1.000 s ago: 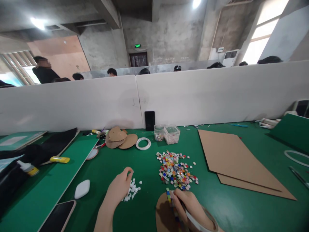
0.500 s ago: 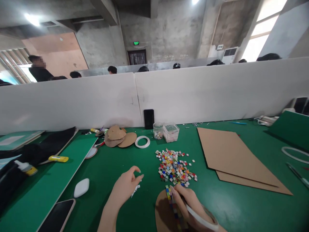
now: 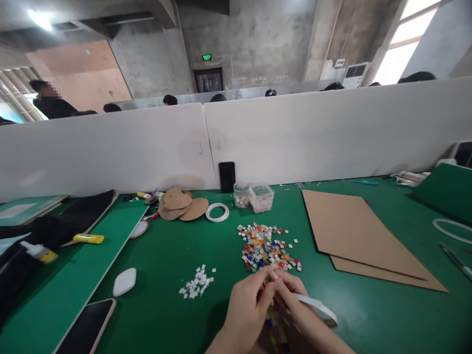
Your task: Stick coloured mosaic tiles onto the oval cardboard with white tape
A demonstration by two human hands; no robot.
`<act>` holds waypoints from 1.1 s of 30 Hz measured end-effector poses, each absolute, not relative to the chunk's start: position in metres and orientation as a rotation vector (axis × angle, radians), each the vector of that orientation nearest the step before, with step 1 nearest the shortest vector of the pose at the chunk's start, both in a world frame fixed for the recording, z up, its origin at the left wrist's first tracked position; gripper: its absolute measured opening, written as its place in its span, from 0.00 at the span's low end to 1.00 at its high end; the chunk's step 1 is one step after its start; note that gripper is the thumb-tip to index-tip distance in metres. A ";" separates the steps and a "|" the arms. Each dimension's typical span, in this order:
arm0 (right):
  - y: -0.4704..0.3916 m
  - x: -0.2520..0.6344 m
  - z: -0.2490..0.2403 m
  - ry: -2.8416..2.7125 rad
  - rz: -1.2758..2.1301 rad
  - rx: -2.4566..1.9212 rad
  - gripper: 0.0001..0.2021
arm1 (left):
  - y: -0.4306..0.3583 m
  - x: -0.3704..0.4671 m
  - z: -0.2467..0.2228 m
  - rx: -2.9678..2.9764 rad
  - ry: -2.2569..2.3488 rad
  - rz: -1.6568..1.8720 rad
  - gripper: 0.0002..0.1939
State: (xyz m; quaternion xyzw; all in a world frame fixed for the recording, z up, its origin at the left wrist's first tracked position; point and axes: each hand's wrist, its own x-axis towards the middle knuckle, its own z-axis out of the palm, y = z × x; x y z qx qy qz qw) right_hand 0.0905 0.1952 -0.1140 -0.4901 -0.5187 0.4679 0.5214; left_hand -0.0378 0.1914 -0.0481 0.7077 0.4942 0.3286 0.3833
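Note:
My left hand [image 3: 248,304] and my right hand [image 3: 297,300] meet with pinched fingertips at the lower centre; whatever lies between the tips is too small to make out. A white strip [image 3: 319,306] loops out from my right hand. Below the hands, a strip of coloured tiles [image 3: 273,327] on a cardboard piece shows partly, mostly covered and shaded. Just beyond the fingers lies a heap of coloured mosaic tiles [image 3: 263,246]. Small white pieces [image 3: 197,282] are scattered left of my left hand.
Large cardboard sheets [image 3: 354,226] lie at right. Clear containers [image 3: 261,197], a white tape ring [image 3: 217,212] and cardboard discs [image 3: 193,209] stand or lie further back. A phone [image 3: 86,327], a white case [image 3: 124,281] and a glue bottle [image 3: 40,252] are at left.
My left hand has moved right from above the white pieces, uncovering them, and now meets my right hand. The right hand has lifted slightly from the tile strip.

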 end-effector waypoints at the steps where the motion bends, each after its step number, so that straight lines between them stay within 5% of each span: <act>1: 0.196 0.091 -0.113 -1.169 1.191 -1.173 0.23 | 0.191 -0.037 -0.051 1.812 1.278 0.878 0.18; 13: 0.195 0.091 -0.107 -0.709 1.593 -1.143 0.22 | 0.191 -0.038 -0.066 2.258 1.361 1.004 0.16; 17: 0.197 0.099 -0.093 -0.922 1.657 -1.133 0.19 | 0.194 -0.044 -0.057 2.130 1.476 1.091 0.13; 21: 0.196 0.103 -0.071 -1.431 2.158 -0.899 0.18 | 0.200 -0.055 -0.037 1.653 1.397 1.026 0.13; 28: 0.195 0.105 -0.053 -2.001 2.469 -0.216 0.28 | 0.200 -0.052 -0.035 1.683 0.941 0.402 0.30; 33: 0.197 0.106 -0.057 -1.955 2.547 -0.141 0.25 | 0.201 -0.047 -0.040 1.607 0.992 0.498 0.17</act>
